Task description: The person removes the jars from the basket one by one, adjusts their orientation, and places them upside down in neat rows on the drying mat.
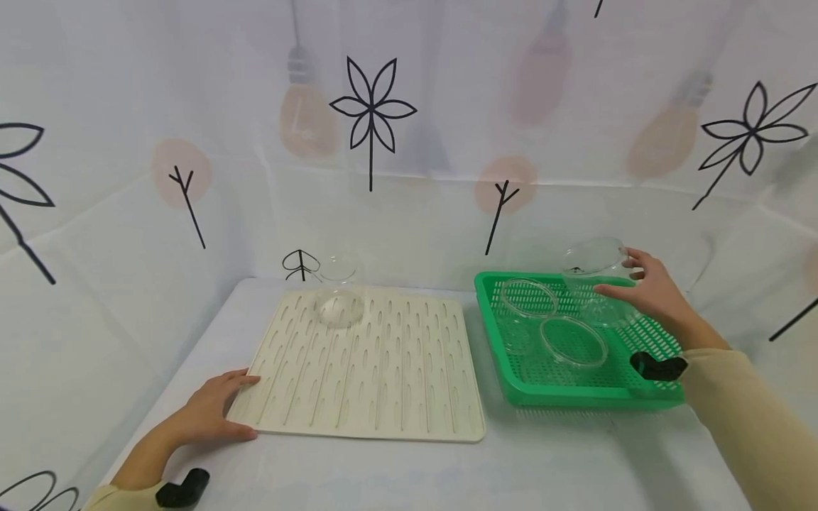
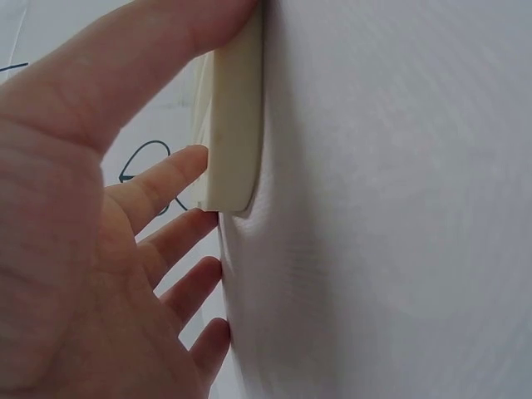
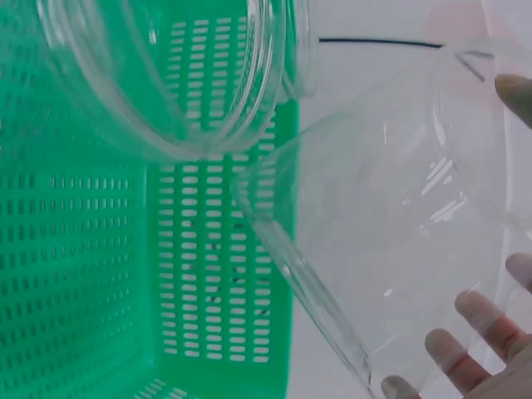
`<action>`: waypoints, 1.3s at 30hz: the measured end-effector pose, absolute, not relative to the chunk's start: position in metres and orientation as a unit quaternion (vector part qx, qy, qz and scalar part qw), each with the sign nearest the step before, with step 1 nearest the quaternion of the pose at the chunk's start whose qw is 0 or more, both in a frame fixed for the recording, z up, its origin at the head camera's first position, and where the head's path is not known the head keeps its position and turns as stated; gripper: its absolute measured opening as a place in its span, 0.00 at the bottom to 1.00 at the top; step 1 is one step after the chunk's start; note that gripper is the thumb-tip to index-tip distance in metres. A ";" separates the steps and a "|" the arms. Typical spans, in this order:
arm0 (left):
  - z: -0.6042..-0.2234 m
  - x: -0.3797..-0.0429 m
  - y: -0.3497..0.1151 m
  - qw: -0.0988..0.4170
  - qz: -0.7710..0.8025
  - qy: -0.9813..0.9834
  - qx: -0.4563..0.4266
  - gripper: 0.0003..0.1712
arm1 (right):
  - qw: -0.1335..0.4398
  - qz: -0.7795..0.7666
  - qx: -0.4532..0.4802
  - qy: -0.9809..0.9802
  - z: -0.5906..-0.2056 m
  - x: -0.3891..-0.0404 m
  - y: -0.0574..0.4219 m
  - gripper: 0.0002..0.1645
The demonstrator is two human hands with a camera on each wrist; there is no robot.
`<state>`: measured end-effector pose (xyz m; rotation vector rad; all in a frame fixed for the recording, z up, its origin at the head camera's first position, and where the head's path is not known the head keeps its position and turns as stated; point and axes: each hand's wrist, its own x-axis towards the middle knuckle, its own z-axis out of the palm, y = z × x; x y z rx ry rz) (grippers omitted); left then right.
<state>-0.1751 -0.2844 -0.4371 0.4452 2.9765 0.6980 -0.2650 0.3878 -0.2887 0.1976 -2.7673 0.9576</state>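
Over the back right of the green basket point(image 1: 591, 397), my right hand point(image 1: 658, 287) grips a clear cup point(image 1: 591, 266) by its side near the upper end. The right wrist view shows the cup point(image 3: 374, 174) tilted, fingertips against its wall. Two more clear round vessels point(image 1: 529, 298) point(image 1: 573, 342) stand inside the basket. My left hand point(image 1: 207, 408) rests at the near left corner of a cream ridged mat point(image 1: 358, 376), thumb and fingers spread and touching its edges. Another clear cup point(image 1: 339, 291) stands upright at the back of the mat.
A white cloth point(image 1: 396, 475) covers the table. Behind it hangs a white curtain point(image 1: 422, 227) printed with flowers and bulbs. The basket's raised rim stands close to the mat's right edge.
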 end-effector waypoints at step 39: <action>-0.417 -0.186 -0.257 0.022 0.293 0.946 0.135 0.52 | 0.166 0.245 0.120 -0.948 -0.254 -0.245 0.323 0.56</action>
